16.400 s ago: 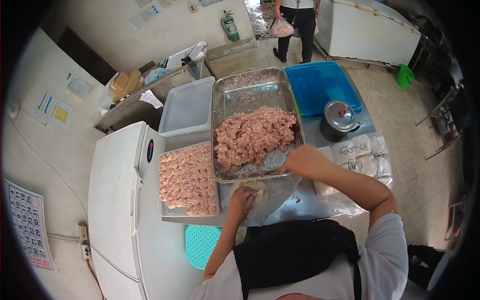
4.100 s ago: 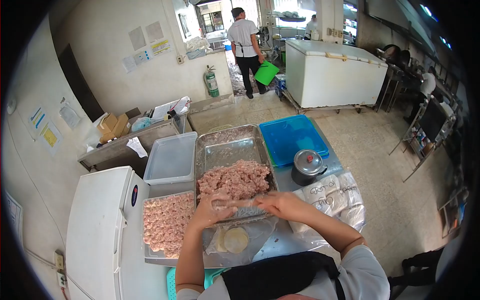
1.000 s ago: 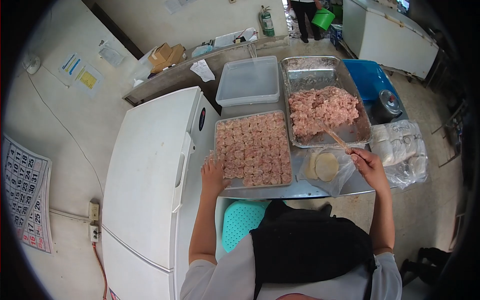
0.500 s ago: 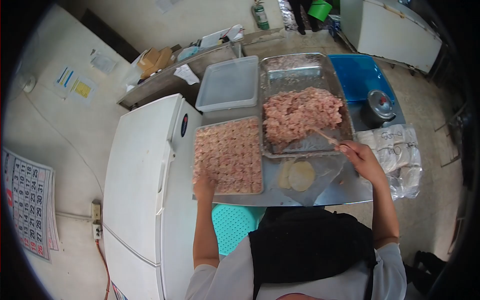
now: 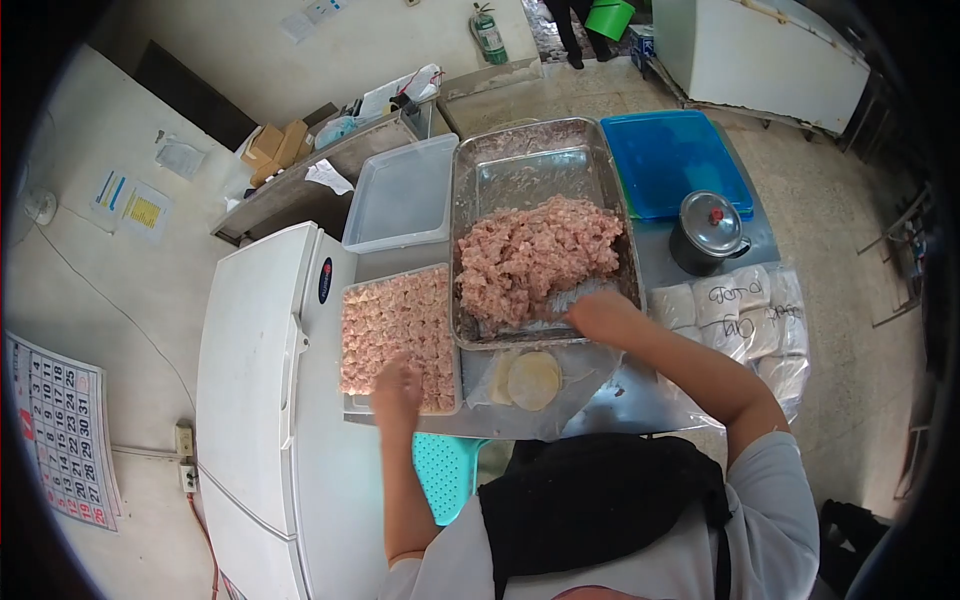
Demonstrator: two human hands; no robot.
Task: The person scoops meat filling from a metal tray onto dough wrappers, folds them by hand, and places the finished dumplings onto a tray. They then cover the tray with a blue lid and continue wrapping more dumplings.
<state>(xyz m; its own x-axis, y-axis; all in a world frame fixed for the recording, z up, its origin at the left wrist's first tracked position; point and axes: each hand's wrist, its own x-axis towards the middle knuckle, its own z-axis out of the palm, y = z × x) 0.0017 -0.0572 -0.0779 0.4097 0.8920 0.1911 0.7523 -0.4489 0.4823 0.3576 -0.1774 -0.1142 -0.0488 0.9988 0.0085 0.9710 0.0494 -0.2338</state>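
My left hand point(image 5: 398, 385) hovers over the near part of a clear tray point(image 5: 461, 400) packed with rows of open-topped meat dumplings point(image 5: 395, 320). Its fingers are bunched; whatever they hold is hidden. Closed and knuckles up, my right hand point(image 5: 603, 318) is at the near right of a deep metal pan point(image 5: 625, 215), beside a heap of ground meat point(image 5: 540, 250). A thin stick-like utensil showed in it earlier; the hand now covers it. Between my hands, round pale wrappers point(image 5: 535, 381) lie on a plastic sheet point(image 5: 580, 385).
Behind the dumplings sits a lidded clear container point(image 5: 400, 195). To the right are a blue tray point(image 5: 675, 165), a lidded pot point(image 5: 709, 233) and bagged white packs point(image 5: 760, 320). A white refrigerator point(image 5: 250, 380) borders the left; a person's legs point(image 5: 570, 30) show at the back.
The view has shifted. My right hand has moved left and into the pan's near edge, close to the meat. My left hand has moved right from the tray's near left edge.
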